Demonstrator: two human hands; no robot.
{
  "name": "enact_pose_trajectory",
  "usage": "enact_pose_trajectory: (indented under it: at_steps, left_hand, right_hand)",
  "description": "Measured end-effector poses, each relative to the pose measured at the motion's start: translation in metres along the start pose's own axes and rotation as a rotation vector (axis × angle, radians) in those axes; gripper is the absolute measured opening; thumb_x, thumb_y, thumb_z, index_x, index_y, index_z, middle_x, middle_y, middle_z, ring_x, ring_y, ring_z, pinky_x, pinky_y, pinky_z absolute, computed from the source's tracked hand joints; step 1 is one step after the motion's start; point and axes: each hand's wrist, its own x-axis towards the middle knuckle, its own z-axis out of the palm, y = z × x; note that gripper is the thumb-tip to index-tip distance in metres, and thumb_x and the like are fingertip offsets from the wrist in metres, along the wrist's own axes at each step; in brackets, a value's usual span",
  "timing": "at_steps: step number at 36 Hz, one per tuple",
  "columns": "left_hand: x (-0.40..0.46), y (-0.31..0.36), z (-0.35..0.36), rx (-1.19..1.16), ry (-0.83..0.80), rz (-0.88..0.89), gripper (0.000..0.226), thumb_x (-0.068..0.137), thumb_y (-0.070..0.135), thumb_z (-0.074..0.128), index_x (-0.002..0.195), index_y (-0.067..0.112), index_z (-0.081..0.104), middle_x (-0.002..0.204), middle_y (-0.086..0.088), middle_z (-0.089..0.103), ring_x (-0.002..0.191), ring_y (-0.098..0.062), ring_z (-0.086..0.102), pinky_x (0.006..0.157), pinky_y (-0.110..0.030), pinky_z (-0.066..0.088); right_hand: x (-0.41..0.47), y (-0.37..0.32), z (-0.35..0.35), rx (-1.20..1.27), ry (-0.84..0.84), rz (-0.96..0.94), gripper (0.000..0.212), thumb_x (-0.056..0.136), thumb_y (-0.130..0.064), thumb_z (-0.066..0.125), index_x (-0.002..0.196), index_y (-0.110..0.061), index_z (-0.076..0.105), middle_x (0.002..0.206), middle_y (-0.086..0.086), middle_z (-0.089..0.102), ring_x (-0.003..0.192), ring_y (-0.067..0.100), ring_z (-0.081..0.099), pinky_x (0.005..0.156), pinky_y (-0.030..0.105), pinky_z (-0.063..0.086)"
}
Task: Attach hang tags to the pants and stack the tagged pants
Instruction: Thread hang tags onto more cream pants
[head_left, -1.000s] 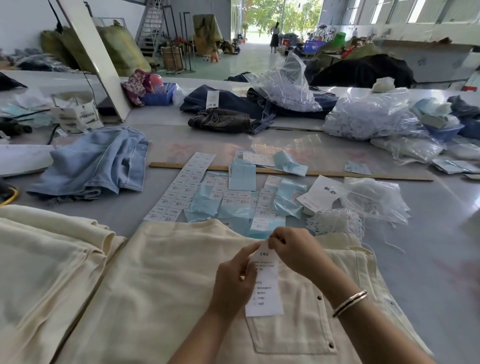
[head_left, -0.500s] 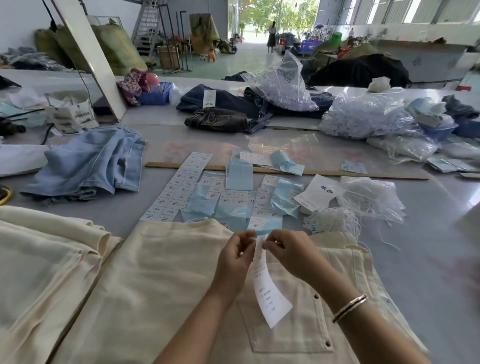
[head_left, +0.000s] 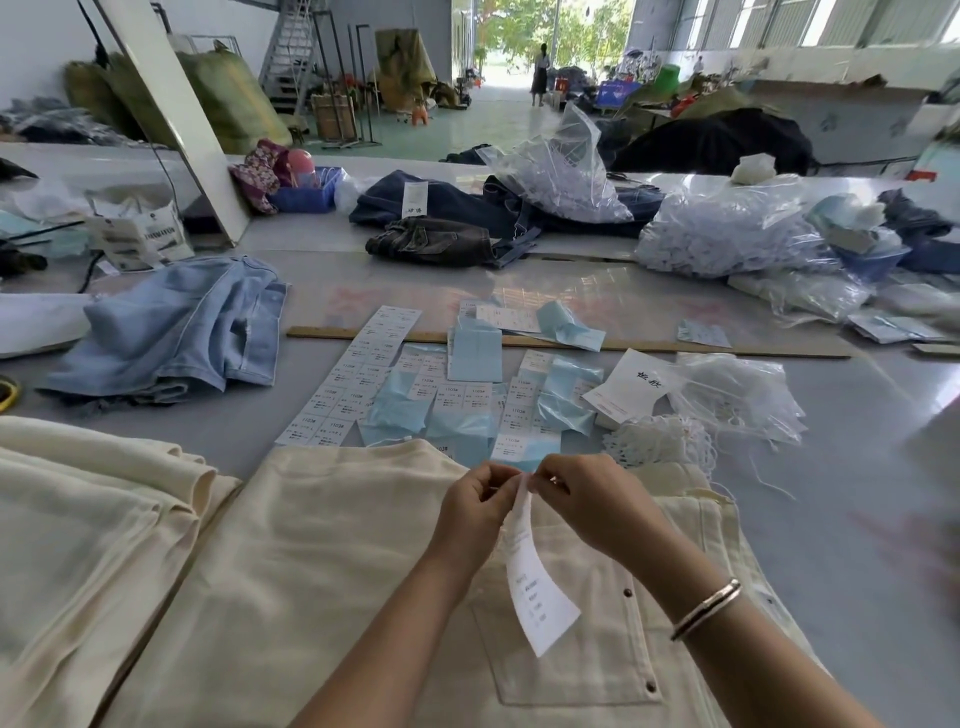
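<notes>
Tag (head_left: 540, 587) pinched at its top by left hand (head_left: 475, 506) and right hand (head_left: 589, 501), dangling toward 6 o'clock over pants (head_left: 322, 561).

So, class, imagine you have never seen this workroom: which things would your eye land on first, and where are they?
First come the two hands, left hand and right hand, pinching the top of a white hang tag that hangs curling over the cream pants at the near edge. Just beyond lie sheets of printed labels mixed with pale blue slips, and to the left a crumpled pair of light blue jeans.
</notes>
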Motion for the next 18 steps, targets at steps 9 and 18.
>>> enact_pose_trajectory:
  at_steps: [9, 18]
  left_hand:
    - [0.009, 0.018, -0.006, 0.335, 0.224, 0.161, 0.016, 0.098, 0.014, 0.049, 0.085, 0.022, 0.053, 0.081, 0.005, 0.062, 0.073, -0.009, 0.06, 0.052, -0.01, 0.042]
    - [0.004, 0.052, 0.015, 0.739, 0.083, 0.579, 0.006, 0.093, 0.021, 0.06, 0.092, 0.015, 0.06, 0.081, 0.009, 0.058, 0.074, -0.008, 0.055, 0.065, -0.016, 0.045]
  right_hand:
    - [-0.015, 0.031, 0.01, 0.499, 0.102, 0.215, 0.023, 0.093, -0.032, 0.057, 0.115, -0.025, 0.059, 0.089, -0.007, 0.059, 0.079, 0.007, 0.057, 0.064, 0.016, 0.043]
    - [-0.016, 0.013, -0.006, 0.911, 0.209, 0.05, 0.014, 0.092, -0.029, 0.057, 0.104, -0.036, 0.061, 0.102, -0.015, 0.068, 0.096, -0.006, 0.061, 0.079, 0.013, 0.047]
